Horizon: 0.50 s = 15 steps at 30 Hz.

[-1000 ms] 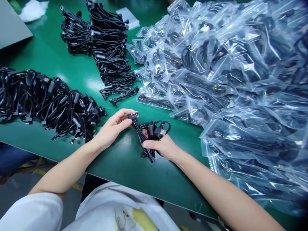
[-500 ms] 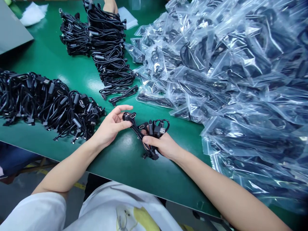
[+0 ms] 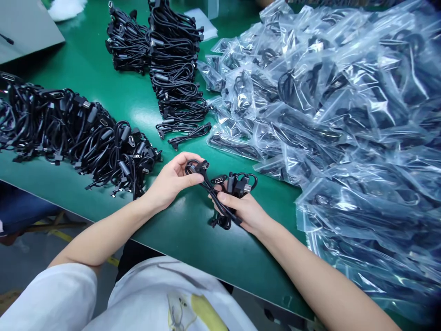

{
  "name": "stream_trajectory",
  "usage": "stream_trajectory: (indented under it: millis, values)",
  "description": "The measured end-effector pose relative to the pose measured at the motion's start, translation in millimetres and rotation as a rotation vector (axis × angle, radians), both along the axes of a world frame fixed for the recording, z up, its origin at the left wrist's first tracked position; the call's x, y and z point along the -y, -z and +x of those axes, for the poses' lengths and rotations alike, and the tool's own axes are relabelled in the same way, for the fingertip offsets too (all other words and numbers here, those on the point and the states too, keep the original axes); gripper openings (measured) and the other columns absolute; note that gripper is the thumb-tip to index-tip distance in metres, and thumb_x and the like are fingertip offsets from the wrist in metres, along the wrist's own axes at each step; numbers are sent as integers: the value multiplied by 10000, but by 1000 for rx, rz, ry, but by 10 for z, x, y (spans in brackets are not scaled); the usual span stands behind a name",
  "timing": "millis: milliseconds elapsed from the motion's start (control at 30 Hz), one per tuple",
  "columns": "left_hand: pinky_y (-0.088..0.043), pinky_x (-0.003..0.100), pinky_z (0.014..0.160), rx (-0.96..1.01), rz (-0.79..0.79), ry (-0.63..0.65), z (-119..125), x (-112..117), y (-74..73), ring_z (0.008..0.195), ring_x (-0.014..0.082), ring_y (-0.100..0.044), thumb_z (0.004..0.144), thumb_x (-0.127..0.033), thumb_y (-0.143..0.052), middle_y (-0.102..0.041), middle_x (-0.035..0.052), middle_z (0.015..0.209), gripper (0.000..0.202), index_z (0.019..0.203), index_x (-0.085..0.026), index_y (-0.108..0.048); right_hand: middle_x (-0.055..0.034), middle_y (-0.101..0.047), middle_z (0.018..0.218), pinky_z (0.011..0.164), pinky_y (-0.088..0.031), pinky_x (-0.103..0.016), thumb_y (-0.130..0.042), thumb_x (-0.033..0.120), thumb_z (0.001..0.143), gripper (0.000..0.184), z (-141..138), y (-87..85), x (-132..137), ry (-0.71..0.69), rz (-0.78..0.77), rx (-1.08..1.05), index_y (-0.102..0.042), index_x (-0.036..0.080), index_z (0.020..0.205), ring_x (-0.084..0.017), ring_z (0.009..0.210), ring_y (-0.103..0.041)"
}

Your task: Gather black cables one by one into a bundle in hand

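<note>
A small bunch of short black cables [image 3: 223, 193] sits in my two hands just above the green table [image 3: 103, 92]. My right hand [image 3: 246, 209] is closed round the folded middle of the bunch, with several connectors sticking up past its fingers. My left hand [image 3: 172, 177] pinches one connector end of a cable, thumb on top, and pulls it to the left of the bunch.
A heap of loose black cables [image 3: 76, 133] lies to the left. Neat rows of coiled cables [image 3: 172, 69] run up the middle. A large mound of clear bags with cables [image 3: 337, 119] fills the right side. A grey board [image 3: 24, 32] lies far left.
My left hand has closed tighter on the connector end and bent its cable over. The view has shifted, so everything sits a little further right and lower in the picture.
</note>
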<state>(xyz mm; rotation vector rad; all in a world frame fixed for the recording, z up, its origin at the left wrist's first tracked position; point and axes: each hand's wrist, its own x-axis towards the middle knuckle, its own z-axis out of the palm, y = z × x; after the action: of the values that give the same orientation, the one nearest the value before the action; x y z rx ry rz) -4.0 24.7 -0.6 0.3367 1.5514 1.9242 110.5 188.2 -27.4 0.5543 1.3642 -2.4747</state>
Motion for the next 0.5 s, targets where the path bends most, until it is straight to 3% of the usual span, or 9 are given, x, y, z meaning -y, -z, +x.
stream_trajectory:
  millis: [167, 367, 433, 500]
  values:
    - [-500, 262, 786, 30, 27, 11, -22, 33, 4, 765, 107, -614, 649, -230, -895, -660, -18, 879, 523, 1085, -199, -607, -3, -666, 695, 549, -402, -260, -928, 504, 593, 460, -5, -2, -6, 15, 7, 36, -697, 174, 816, -103, 558, -518]
    - [-526, 256, 808, 82, 56, 84, -13, 30, 29, 852, 118, -648, 699, -265, -876, -666, 2, 964, 562, 1166, -200, -570, -36, -747, 847, 762, -542, -333, -937, 437, 574, 425, -29, -43, 32, -44, 7, -31, -739, 182, 850, -175, 756, -652]
    - [-529, 246, 819, 48, 13, 67, 11, 30, 42, 875, 108, -643, 722, -296, -866, -652, 3, 1017, 540, 1168, -208, -574, -25, -749, 851, 792, -551, -340, -941, 412, 552, 420, -52, -69, 29, 38, 22, -68, -740, 193, 848, -175, 763, -648]
    - [-533, 240, 763, 29, -35, 143, 42, 33, 43, 799, 98, -633, 736, -338, -854, -648, -4, 961, 475, 1109, -196, -596, -9, -749, 876, 837, -556, -343, -938, 395, 545, 421, -84, -99, -3, 186, 43, -100, -736, 210, 865, -170, 780, -650]
